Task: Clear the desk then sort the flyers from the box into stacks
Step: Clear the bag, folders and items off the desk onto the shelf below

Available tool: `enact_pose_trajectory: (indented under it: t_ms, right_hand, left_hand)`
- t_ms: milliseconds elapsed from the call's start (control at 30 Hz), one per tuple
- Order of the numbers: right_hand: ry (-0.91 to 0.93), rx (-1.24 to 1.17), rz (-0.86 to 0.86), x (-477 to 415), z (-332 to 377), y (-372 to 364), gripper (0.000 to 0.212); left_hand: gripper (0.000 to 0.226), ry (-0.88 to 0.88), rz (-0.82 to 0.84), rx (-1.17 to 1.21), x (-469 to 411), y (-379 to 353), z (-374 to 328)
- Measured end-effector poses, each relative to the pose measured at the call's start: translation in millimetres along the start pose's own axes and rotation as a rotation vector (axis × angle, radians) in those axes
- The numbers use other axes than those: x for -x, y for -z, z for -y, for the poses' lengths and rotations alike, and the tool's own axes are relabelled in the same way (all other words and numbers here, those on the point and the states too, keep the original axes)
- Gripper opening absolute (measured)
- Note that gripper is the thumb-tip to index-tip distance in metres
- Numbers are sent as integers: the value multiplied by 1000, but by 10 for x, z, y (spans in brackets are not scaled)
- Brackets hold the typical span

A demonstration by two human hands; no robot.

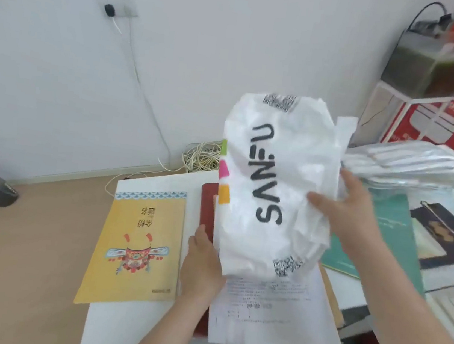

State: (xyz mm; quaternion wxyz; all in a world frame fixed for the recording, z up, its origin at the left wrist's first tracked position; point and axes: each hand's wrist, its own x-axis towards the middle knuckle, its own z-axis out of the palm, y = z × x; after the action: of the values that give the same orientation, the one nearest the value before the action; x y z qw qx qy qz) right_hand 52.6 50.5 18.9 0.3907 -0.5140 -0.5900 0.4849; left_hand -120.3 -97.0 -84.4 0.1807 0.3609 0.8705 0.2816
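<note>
A crumpled white plastic bag point(276, 178) printed "SANFU" is held up over the white desk point(126, 331). My right hand point(344, 212) grips its right side with curled fingers. My left hand point(202, 266) holds its lower left edge, thumb up against the plastic. Under the bag lie a white printed sheet point(271, 311) and a dark red book point(208, 206). A yellow flyer point(139, 244) with a colourful figure lies flat on the desk to the left.
Teal and dark printed sheets point(380, 219) and a silvery wrapped bundle point(404, 165) lie at the right. A fish tank point(431, 62) stands on a white frame at the back right, a coil of cable point(202, 157) behind the desk. Tan floor lies left.
</note>
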Motion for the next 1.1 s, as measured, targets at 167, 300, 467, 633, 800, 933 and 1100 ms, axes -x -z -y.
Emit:
enact_pose_trajectory:
  t_ms: [167,300,467,633,800,933,1100]
  right_hand:
    - [-113,420,182,263,-527,-594,63]
    - [-4,416,272,376,-380,-989,80]
    - [178,534,342,527,-337,-1601,85]
    - [206,770,422,726,-386,-2119,68]
    - [218,587,307,839,-103,-1675,55]
    - [-177,-123,587,943,112,-761,35]
    - [-117,597,126,773,-512,-335,31]
  left_hand:
    - [52,262,-157,-341,-262,852,1190]
    - [31,507,51,2,-360,1251,1571]
    - [14,316,-223,-231,-421,1686,1492]
    - [11,55,-682,-324,12,2456,840]
    - [18,-8,-513,465,91,2269,579]
    - [26,-6,-150,710,202,1279,339]
    - [49,-257,139,89,298,317,192]
